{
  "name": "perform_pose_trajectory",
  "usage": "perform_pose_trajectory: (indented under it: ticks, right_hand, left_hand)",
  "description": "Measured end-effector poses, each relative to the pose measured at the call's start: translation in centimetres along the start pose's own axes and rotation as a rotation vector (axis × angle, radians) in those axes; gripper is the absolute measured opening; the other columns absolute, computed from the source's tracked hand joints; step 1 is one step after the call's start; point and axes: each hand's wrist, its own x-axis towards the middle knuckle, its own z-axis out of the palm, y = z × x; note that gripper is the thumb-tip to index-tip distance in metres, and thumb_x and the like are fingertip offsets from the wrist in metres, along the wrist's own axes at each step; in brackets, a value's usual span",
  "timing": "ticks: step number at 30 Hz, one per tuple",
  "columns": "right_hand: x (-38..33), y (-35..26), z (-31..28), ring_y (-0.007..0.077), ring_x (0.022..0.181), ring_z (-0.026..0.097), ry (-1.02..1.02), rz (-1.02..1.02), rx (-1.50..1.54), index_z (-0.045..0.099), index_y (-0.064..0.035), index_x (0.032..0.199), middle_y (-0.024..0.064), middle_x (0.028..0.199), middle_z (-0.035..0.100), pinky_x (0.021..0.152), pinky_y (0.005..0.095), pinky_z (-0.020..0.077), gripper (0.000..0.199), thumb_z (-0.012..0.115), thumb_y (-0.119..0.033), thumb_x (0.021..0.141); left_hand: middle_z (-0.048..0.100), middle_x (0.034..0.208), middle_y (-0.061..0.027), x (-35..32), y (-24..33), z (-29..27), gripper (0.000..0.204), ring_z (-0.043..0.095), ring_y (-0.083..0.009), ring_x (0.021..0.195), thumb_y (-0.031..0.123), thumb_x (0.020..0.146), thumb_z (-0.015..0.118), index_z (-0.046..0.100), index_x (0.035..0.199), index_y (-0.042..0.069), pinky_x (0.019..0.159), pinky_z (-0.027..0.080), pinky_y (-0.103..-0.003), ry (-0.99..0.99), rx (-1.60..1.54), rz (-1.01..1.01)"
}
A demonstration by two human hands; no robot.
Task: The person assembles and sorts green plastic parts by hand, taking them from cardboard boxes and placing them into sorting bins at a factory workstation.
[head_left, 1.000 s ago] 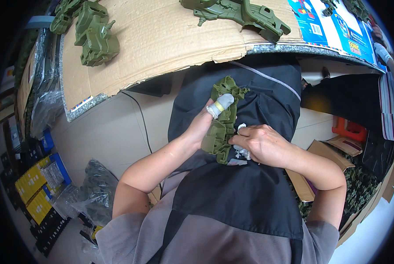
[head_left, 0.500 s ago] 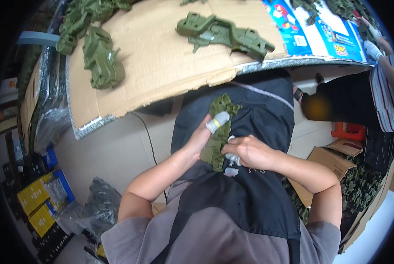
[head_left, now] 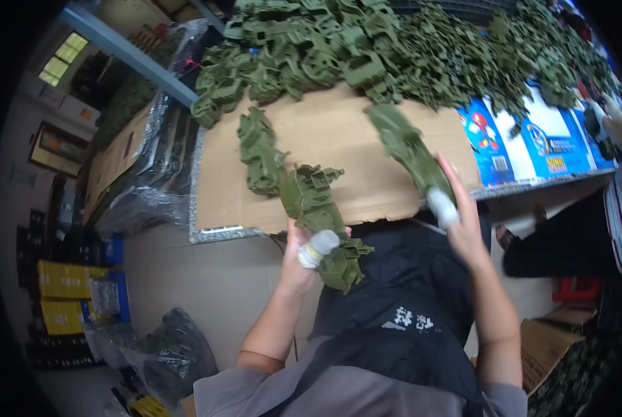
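My left hand (head_left: pixel 293 267) is closed round a long olive-green plastic moulded part (head_left: pixel 318 212), held tilted over the table's front edge. Its thumb wears a whitish wrap with a yellow band. Over the cardboard to the right, my right hand (head_left: pixel 467 226) grips a second green moulded part (head_left: pixel 402 144) by its near end; motion blurs it, and a white wrap covers the thumb. Just beyond the left-hand part, another green moulded part (head_left: pixel 256 147) lies on the cardboard (head_left: pixel 220 198). Whether it touches the held one I cannot tell.
A large heap of green plastic parts (head_left: pixel 304 48) covers the table's far side. Blue printed card sheets (head_left: pixel 488 142) lie to the right, near another person's striped sleeve (head_left: pixel 618 215). Yellow crates (head_left: pixel 60 281) and a plastic-wrapped bundle (head_left: pixel 175 347) stand at lower left.
My left hand has raised its part from my lap to the table edge. My right hand has left that part, reached forward and gripped another on the cardboard. The view has tilted upward.
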Motion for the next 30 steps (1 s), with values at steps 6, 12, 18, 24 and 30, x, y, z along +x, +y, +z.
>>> perform_pose_trajectory:
  ticks: [6, 12, 18, 24, 30]
  right_hand:
    - [-6.4, -4.4, 4.9, 0.0353, 0.110, 0.049, -0.082, 0.013, 0.057, 0.035, -0.0002, 0.133, 0.0220, 0.121, 0.047, 0.092, 0.0361, 0.0386, 0.063, 0.064, -0.015, 0.080]
    - [-6.0, -4.8, 4.5, 0.0370, 0.098, 0.052, -0.031, -0.020, -0.084, 0.035, -0.0015, 0.134, 0.0213, 0.114, 0.050, 0.084, 0.0386, 0.0428, 0.064, 0.064, -0.013, 0.078]
    - [-6.6, -5.2, 4.0, 0.0348, 0.099, 0.053, -0.262, 0.037, 0.002, 0.032, -0.0045, 0.136, 0.0189, 0.111, 0.053, 0.084, 0.0378, 0.0433, 0.067, 0.064, -0.014, 0.078]
    - [-5.9, -2.1, 3.7, 0.0304, 0.128, 0.034, -0.340, 0.098, 0.479, 0.023, -0.0091, 0.141, 0.0157, 0.143, 0.026, 0.103, 0.0369, 0.0301, 0.065, 0.057, -0.016, 0.085]
    - [-7.3, -1.5, 4.7, 0.0177, 0.107, 0.052, -0.483, 0.618, 1.032, 0.030, -0.0101, 0.138, 0.0111, 0.121, 0.052, 0.091, 0.0299, 0.0408, 0.070, 0.066, -0.010, 0.078]
  left_hand:
    - [0.039, 0.130, -0.0117, 0.7, -2.8, 2.6, 0.080, 0.041, -0.0255, 0.119, 0.002, 0.076, 0.066, 0.016, 0.138, 0.011, 0.098, 0.038, -0.038, 0.170, 0.084, 0.061]
    - [0.040, 0.128, -0.0114, 1.0, -4.6, 2.4, 0.073, 0.043, -0.0245, 0.117, 0.003, 0.079, 0.063, 0.018, 0.136, 0.011, 0.098, 0.038, -0.037, 0.118, 0.324, 0.146]
    - [0.043, 0.124, -0.0096, 0.2, -3.8, 1.7, 0.074, 0.049, -0.0229, 0.110, -0.001, 0.076, 0.065, 0.020, 0.134, 0.011, 0.094, 0.042, -0.037, 0.201, 0.135, 0.062]
    - [0.052, 0.117, -0.0113, 0.2, -3.6, 0.5, 0.043, 0.055, -0.0242, 0.104, 0.011, 0.086, 0.054, 0.040, 0.126, 0.007, 0.088, 0.048, -0.039, 0.004, 0.191, 0.269]
    - [0.042, 0.127, -0.0133, 0.7, -3.2, 2.1, 0.065, 0.049, -0.0271, 0.111, 0.048, 0.082, 0.056, 0.037, 0.128, 0.005, 0.089, 0.046, -0.037, -0.055, 0.134, 0.093]
